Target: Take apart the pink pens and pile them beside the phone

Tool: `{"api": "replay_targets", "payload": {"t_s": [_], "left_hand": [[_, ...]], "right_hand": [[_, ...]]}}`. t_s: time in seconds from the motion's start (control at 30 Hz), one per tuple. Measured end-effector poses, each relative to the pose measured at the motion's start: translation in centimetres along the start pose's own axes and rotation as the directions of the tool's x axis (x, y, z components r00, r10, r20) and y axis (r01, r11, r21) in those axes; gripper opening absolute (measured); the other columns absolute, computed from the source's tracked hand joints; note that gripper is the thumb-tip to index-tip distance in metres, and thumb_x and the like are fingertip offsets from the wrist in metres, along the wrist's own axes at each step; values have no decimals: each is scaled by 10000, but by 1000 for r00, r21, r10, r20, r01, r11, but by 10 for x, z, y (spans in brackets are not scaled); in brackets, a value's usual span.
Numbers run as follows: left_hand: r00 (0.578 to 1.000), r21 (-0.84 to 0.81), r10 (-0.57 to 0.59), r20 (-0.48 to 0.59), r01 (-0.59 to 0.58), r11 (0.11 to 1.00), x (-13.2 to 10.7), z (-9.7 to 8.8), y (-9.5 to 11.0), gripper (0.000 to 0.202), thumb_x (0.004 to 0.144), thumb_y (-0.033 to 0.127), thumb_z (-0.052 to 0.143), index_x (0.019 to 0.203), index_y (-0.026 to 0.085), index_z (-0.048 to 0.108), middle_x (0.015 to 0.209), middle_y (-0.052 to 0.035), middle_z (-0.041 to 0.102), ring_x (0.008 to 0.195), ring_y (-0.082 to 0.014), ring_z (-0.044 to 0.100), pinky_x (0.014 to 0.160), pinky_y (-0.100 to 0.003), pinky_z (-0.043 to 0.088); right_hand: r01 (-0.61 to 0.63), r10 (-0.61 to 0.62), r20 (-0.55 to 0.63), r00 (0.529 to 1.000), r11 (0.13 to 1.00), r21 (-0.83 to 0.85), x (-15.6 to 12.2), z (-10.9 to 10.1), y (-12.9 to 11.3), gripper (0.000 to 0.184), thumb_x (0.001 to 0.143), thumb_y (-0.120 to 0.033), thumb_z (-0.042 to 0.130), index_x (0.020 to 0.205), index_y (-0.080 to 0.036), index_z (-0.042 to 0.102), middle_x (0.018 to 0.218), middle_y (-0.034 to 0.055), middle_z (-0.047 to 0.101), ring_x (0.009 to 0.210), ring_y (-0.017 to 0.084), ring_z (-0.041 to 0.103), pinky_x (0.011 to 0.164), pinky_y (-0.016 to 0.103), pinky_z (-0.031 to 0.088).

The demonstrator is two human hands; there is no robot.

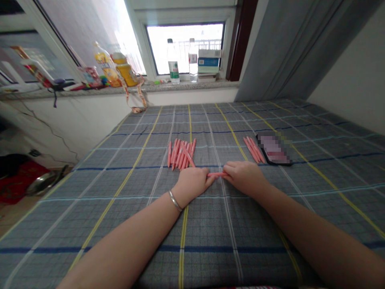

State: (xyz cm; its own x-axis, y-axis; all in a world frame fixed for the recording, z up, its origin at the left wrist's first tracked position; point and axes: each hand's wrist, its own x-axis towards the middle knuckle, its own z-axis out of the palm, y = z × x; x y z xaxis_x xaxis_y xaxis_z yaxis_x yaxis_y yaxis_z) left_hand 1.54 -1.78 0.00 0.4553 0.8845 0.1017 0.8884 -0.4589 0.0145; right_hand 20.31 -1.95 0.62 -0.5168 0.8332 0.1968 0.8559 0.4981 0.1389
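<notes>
A slim pink pen (217, 174) lies level between my two hands, just above or on the plaid cloth. My left hand (192, 181), with a silver bangle at the wrist, is closed on its left end. My right hand (244, 176) pinches the other end. Just beyond my left hand is a loose pile of several pink pens (177, 154), one lying slantwise across the others. Past my right hand, a few more pink pens (254, 149) lie side by side. The fingertips partly hide both ends of the held pen.
A black-edged phone (274, 150), partly blurred out, lies beside the right-hand pens. The plaid cloth (120, 224) covers the bed-like surface. On the windowsill (156, 86) stand a green-labelled bottle (173, 64), a clear bottle (193, 62), boxes (209, 63) and a yellow bottle (128, 73).
</notes>
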Motion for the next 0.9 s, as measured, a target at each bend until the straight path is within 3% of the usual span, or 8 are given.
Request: {"api": "replay_targets", "payload": {"t_s": [0.17, 0.33, 0.6, 0.9], "left_hand": [[999, -5, -52, -7, 52, 999, 0, -1, 2, 644, 868, 588, 181, 816, 155, 656, 681, -111, 645, 681, -236, 631, 580, -303, 443], [992, 5, -127, -24, 127, 992, 1, 0, 1, 657, 853, 612, 197, 846, 139, 653, 699, -125, 646, 695, -233, 627, 597, -304, 439], [997, 42, -72, -16, 73, 996, 1, 1, 1, 661, 855, 614, 184, 843, 147, 652, 691, -121, 647, 682, -251, 630, 584, -327, 445], [996, 11, -85, 11, 84, 996, 1, -1, 1, 673, 843, 627, 202, 825, 135, 662, 695, -126, 649, 700, -234, 629, 613, -313, 442]], "right_hand": [[-42, 43, -4, 999, 996, 75, 1, 2, 1, 295, 879, -419, 408, 839, -207, 608, 823, 30, 627, 722, 161, 572, 552, 268, 284], [-5, 0, 19, 1000, 970, 242, 3, 8, 5, 274, 903, -326, 376, 1007, -224, 609, 953, 39, 627, 863, 145, 568, 674, 240, 366], [-30, 21, 47, 999, 981, 191, 3, 8, 5, 298, 902, -368, 387, 844, -205, 630, 872, 31, 627, 808, 148, 568, 631, 241, 362], [-57, 43, 72, 996, 977, 206, 3, 7, 3, 233, 869, -346, 459, 818, -196, 630, 841, 33, 616, 798, 145, 558, 630, 240, 354]]}}
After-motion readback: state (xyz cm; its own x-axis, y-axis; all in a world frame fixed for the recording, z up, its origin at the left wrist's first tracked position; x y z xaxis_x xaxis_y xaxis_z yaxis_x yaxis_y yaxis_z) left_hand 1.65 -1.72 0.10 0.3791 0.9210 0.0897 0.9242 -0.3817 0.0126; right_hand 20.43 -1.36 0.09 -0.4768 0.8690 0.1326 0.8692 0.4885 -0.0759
